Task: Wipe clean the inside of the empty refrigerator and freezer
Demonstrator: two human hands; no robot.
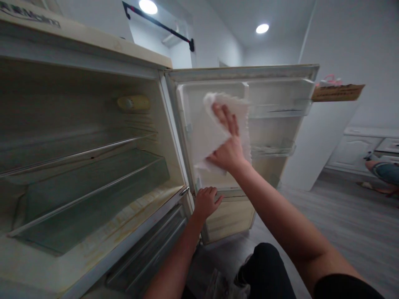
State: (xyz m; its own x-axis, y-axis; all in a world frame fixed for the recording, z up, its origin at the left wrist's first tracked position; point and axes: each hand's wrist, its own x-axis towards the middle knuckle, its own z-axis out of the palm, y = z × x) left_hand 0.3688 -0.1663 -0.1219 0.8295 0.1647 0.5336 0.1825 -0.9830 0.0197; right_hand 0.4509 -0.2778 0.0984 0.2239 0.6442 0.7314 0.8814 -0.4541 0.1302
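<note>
Head view: the right hand (229, 143) presses a white cloth (205, 133) against the inner panel of the open fridge door (271, 133), fingers stretched flat over it rather than clenched. The left hand (205, 202) is curled around the door's lower edge, near the hinge. Wiping well probably calls for even pressure and overlapping strokes — with the left hand bracing the door so it can't swing.

1 view, head-worn. It faces forward and slightly down from a low position, near the open fridge door (268, 133). Fridge cabinet (93, 174) fills the left half, floor (343, 232) the lower right.
</note>
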